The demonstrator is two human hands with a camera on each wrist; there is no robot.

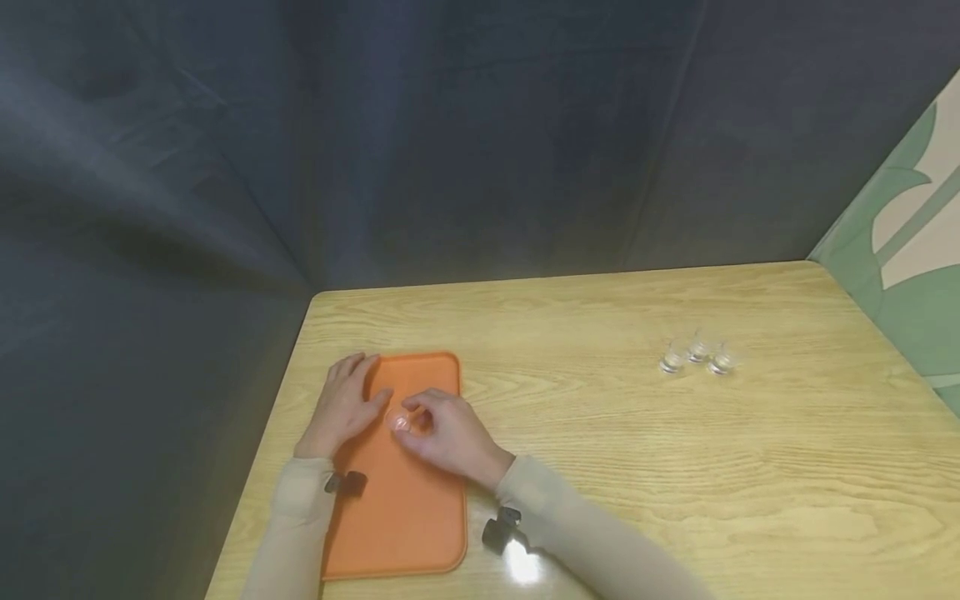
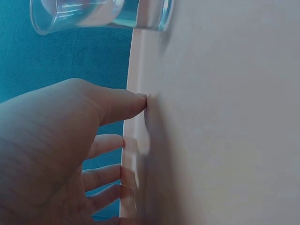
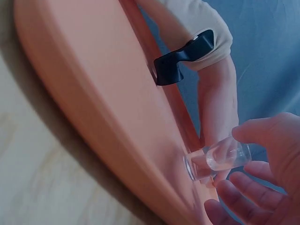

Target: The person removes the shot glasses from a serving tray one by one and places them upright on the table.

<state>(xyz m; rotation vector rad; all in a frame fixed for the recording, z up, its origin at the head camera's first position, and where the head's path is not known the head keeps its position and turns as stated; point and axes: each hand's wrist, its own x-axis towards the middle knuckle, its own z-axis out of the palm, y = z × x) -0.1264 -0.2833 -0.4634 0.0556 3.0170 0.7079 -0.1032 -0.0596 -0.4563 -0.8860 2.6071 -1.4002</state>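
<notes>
A small clear shot glass (image 3: pixel 218 161) stands on the orange tray (image 1: pixel 397 517), its base against the tray floor. My right hand (image 1: pixel 450 429) pinches it near the rim, thumb on one side and forefinger on the other; the remaining fingers spread loosely alongside in the right wrist view. At the tray's left side, my left hand (image 1: pixel 341 408) lies with relaxed fingers and grips nothing. Its thumb (image 2: pixel 119 105) touches the tray just inside the rim in the left wrist view, while the other fingertips sit at the outer edge. The glass overhangs the top of that view.
Three more clear shot glasses (image 1: pixel 697 354) stand close together at the right back of the wooden table (image 1: pixel 600 467). Dark curtains (image 1: pixel 480 150) hang behind and to the left. A green-and-white patterned panel (image 1: pixel 915 250) borders the right side.
</notes>
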